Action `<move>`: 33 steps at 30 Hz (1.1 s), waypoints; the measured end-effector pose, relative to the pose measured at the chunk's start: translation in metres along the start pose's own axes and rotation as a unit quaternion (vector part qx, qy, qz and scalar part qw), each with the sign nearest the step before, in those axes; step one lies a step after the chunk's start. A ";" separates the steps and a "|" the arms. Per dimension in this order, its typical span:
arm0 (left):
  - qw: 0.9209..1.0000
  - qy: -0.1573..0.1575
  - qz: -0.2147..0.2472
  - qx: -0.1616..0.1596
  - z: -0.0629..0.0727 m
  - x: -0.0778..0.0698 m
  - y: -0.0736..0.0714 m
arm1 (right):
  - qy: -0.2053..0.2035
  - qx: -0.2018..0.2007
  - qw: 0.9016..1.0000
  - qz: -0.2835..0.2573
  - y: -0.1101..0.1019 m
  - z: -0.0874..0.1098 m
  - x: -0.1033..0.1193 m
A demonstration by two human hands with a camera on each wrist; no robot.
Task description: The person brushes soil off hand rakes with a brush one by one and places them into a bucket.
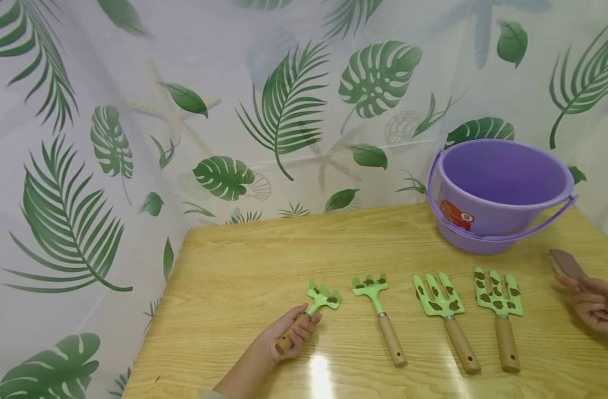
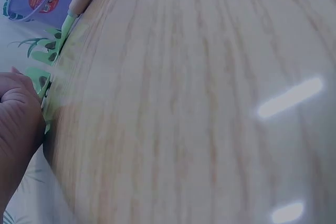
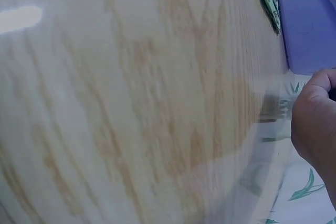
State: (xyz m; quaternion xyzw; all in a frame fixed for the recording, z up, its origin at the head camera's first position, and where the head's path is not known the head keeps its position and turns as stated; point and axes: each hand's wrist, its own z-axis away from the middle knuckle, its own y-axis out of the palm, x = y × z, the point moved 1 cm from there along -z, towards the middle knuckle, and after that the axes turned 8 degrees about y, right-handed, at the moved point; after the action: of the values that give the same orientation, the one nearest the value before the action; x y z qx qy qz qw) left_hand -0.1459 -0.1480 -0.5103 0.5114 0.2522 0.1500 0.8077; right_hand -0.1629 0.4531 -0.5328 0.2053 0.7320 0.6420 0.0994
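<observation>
My left hand (image 1: 295,335) grips the wooden handle of a small green hand rake (image 1: 323,299) with brown smudges on its tines. Its head points away from me, close over the table. In the left wrist view the left hand (image 2: 18,114) shows at the edge, partly hiding the rake. On the right, my right hand (image 1: 595,305) holds a flat, brownish piece (image 1: 567,262) between thumb and fingers; I cannot tell what kind of thing it is. The right wrist view shows only part of that hand (image 3: 317,119).
A second smudged hand rake (image 1: 378,313) and two green hand forks (image 1: 448,318), (image 1: 500,316) lie in a row between the hands. A purple bucket (image 1: 488,227) with its handle down stands at the back right of the wooden table (image 1: 264,255). A leaf-print sheet (image 1: 304,100) hangs behind.
</observation>
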 end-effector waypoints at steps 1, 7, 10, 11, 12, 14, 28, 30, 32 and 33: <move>1.000 -0.001 0.007 0.000 0.000 0.000 0.000 | -0.001 0.003 1.000 -0.001 0.000 -0.001 -0.001; 0.999 0.003 0.030 -0.020 -0.001 0.003 0.001 | -0.007 -0.007 1.000 0.018 0.005 -0.006 -0.011; 1.000 0.010 0.022 -0.018 -0.001 0.004 0.002 | -0.022 -0.032 0.999 -0.008 0.011 -0.010 -0.014; 1.000 0.011 0.021 -0.016 -0.001 0.004 0.003 | -0.028 -0.038 0.999 -0.023 0.013 -0.011 -0.016; 1.000 0.014 0.020 -0.014 -0.001 0.004 0.003 | -0.032 -0.040 0.998 -0.031 0.015 -0.013 -0.017; 1.000 0.017 0.023 -0.010 -0.001 0.003 0.004 | -0.037 -0.044 0.998 -0.033 0.018 -0.017 -0.019; 0.994 0.053 0.084 0.033 0.008 -0.004 0.025 | -0.008 -0.048 0.997 0.052 0.043 -0.052 -0.037; 0.995 0.050 0.085 0.034 0.007 -0.003 0.030 | -0.001 -0.051 0.997 0.061 0.047 -0.058 -0.040; 0.995 0.047 0.087 0.035 0.006 0.000 0.035 | 0.007 -0.049 0.996 0.072 0.050 -0.064 -0.043; 0.994 0.046 0.090 0.035 0.006 0.001 0.037 | 0.009 -0.048 0.996 0.075 0.052 -0.067 -0.045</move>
State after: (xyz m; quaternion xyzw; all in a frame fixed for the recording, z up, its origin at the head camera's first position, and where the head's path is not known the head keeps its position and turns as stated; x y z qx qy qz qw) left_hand -0.1410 -0.1358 -0.4750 0.5524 0.2471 0.2362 0.7603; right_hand -0.1415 0.3782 -0.4768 0.2489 0.6835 0.6841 0.0540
